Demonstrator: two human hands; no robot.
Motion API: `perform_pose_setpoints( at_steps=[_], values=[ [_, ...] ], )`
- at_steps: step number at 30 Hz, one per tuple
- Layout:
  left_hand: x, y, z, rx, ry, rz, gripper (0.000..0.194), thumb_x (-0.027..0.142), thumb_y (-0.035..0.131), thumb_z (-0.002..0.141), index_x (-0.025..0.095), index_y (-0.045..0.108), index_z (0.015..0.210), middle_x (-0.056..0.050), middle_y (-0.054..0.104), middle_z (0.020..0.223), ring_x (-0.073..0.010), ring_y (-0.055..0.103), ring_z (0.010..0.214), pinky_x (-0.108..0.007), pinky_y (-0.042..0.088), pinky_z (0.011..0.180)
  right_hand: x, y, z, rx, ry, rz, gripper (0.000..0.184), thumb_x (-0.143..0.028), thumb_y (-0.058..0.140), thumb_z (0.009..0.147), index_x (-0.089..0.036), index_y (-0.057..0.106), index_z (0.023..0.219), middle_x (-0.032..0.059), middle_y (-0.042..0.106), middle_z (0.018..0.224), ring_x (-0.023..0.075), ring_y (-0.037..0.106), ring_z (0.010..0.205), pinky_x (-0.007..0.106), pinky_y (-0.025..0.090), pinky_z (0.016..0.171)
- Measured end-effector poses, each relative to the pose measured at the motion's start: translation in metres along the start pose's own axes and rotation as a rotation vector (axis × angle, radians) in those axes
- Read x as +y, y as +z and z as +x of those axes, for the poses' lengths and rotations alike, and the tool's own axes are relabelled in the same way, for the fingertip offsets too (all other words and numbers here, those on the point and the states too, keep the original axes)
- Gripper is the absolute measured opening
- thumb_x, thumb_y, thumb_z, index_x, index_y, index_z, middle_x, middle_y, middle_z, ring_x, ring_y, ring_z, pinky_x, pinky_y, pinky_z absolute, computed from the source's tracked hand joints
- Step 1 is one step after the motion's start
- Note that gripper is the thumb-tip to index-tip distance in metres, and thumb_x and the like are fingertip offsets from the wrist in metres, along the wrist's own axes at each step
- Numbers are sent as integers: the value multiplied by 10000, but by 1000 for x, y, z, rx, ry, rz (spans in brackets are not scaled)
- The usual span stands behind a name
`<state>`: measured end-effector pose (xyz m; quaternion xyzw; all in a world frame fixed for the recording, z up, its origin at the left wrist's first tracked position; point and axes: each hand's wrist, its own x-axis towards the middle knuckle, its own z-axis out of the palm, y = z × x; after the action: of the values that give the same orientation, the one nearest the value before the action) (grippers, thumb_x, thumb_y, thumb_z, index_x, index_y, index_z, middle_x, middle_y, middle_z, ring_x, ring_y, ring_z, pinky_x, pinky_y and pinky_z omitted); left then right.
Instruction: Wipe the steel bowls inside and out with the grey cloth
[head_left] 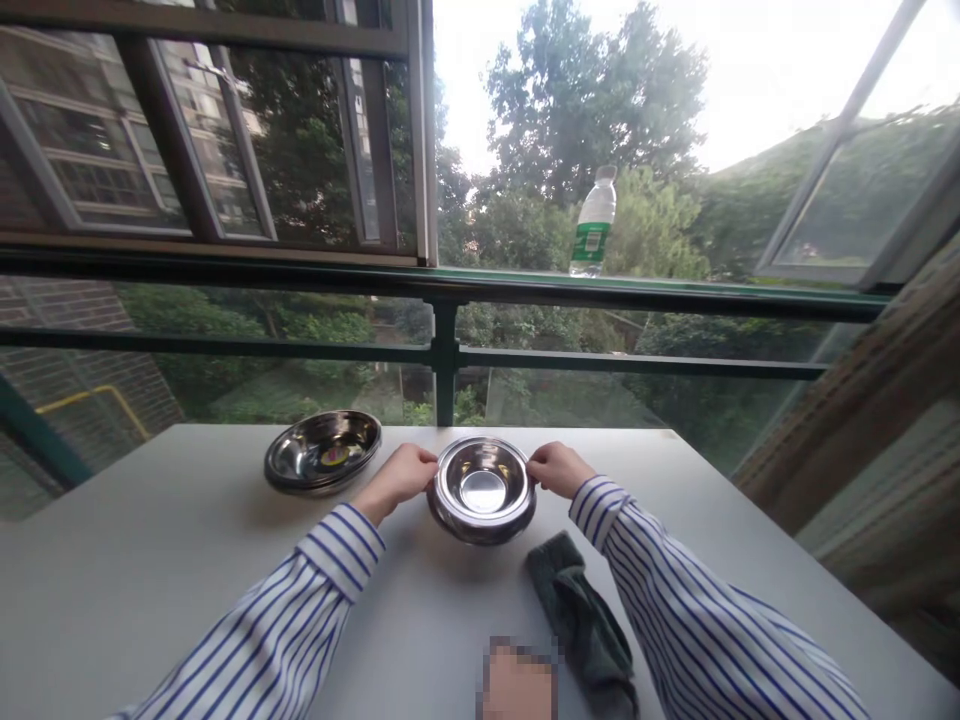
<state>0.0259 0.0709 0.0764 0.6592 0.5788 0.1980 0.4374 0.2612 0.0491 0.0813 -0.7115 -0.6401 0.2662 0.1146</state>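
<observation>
At lower centre, the fingers of the left hand [407,472] and right hand [561,469] pinch opposite edges of a metal bowl [484,490]. Shiny metalware [322,455] sits left of centre on the white desk [187,560]; a dark cloth [581,620] lies lower right.

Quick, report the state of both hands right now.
Left hand: closed, pinching the left side of the metal bowl between the hands.
Right hand: closed, pinching the right side of that same bowl.
</observation>
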Motion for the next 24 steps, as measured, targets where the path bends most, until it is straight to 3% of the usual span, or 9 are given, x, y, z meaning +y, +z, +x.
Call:
perform_pose_setpoints(
  at_steps=[10,18,24],
  values=[
    [-2,4,1,33,-58,282,352,328,558,836,157,554,1143,-77,566,1174,-238,582,969,-415,504,780,-6,14,3,-10,32,-192,277,-318,524,898,-171,544,1131,76,555,1153,195,576,967,386,496,813],
    [6,6,-4,101,-36,439,344,322,558,838,163,551,1144,-81,568,1169,-230,582,973,-415,501,788,-8,14,1,-6,22,-265,270,-316,523,899,-176,546,1128,76,555,1153,192,576,967,382,495,814],
    [8,8,0,85,-35,553,343,319,557,840,168,547,1147,-83,568,1165,-227,582,977,-414,499,792,-9,12,1,-9,14,-284,272,-316,527,896,-175,547,1128,77,554,1154,194,575,970,379,495,813]
  ],
)
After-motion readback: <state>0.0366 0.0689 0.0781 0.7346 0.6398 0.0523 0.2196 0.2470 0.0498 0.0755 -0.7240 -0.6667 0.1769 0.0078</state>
